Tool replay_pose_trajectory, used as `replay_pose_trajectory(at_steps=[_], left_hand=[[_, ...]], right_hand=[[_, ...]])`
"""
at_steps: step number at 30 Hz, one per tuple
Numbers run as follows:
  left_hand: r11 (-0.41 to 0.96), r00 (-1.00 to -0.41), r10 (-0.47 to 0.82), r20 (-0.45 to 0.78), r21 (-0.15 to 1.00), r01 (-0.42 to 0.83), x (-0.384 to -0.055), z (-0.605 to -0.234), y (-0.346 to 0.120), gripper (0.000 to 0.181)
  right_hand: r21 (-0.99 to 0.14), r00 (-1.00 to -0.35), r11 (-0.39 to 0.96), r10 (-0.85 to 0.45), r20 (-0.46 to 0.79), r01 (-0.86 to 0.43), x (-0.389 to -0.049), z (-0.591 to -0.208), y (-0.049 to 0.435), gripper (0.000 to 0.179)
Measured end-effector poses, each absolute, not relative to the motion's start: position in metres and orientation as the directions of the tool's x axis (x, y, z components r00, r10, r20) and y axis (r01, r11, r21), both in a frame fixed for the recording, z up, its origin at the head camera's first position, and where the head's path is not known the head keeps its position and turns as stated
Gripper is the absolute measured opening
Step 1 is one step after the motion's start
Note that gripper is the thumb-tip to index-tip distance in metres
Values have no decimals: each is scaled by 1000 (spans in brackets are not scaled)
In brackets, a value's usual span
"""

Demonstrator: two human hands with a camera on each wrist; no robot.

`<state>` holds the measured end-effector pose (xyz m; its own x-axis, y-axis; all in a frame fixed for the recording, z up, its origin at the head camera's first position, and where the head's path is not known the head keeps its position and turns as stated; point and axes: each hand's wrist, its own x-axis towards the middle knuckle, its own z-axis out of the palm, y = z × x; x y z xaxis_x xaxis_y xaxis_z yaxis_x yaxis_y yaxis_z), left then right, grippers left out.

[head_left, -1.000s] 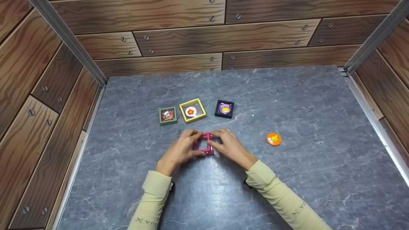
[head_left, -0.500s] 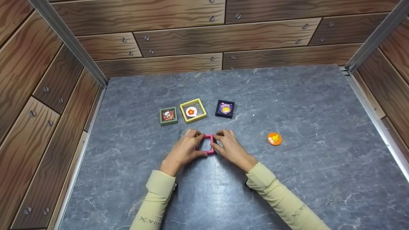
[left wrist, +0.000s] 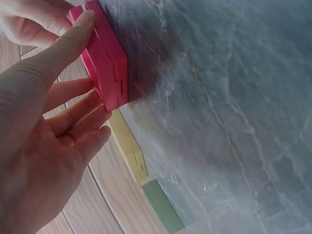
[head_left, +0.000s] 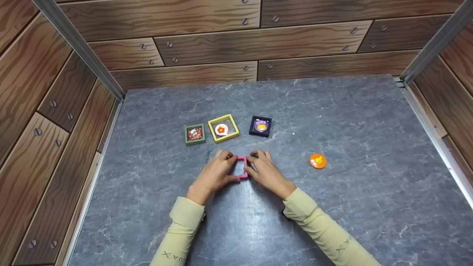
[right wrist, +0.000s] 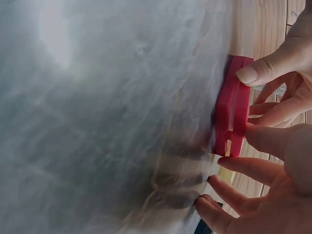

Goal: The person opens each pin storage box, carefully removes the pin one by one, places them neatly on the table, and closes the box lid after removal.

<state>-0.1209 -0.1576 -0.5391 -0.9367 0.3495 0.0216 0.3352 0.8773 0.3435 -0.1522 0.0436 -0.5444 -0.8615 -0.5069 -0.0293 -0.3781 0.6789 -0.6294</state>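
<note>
In the head view a pink square frame [head_left: 245, 167] lies low over the table between both hands. Its two halves are stacked, with a seam along the side in the left wrist view. My left hand [head_left: 213, 173] grips it from the left, thumb on the near side and fingers on the far side. From the right, my right hand [head_left: 269, 173] holds it with thumb and index finger at the far right corner; the other fingers point past it. In the right wrist view a narrow slit shows between the halves of the pink frame [right wrist: 233, 109].
Beyond the hands stand a green frame [head_left: 194, 143], a yellow frame [head_left: 232, 123] and a black frame [head_left: 252, 127], each with a round badge inside. An orange round badge [head_left: 317, 161] lies to the right. Wood-patterned walls [head_left: 207, 44] enclose the grey marbled table [head_left: 332, 111].
One second ago the pink frame's upper half sat offset over the lower one. The halves now line up, and the left hand has shifted slightly right and pressed in closer.
</note>
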Motion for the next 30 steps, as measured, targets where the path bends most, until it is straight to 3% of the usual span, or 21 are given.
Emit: replay_pose_trajectory(at_steps=[13, 30], left_hand=[[880, -929, 367, 51, 305, 364, -122, -534, -158, 68], [896, -919, 394, 0, 224, 384, -124, -524, -142, 58]], right_hand=[[-657, -861, 649, -509, -2, -383, -157, -542, 42, 44], [-672, -867, 632, -497, 32, -387, -154, -550, 43, 42]])
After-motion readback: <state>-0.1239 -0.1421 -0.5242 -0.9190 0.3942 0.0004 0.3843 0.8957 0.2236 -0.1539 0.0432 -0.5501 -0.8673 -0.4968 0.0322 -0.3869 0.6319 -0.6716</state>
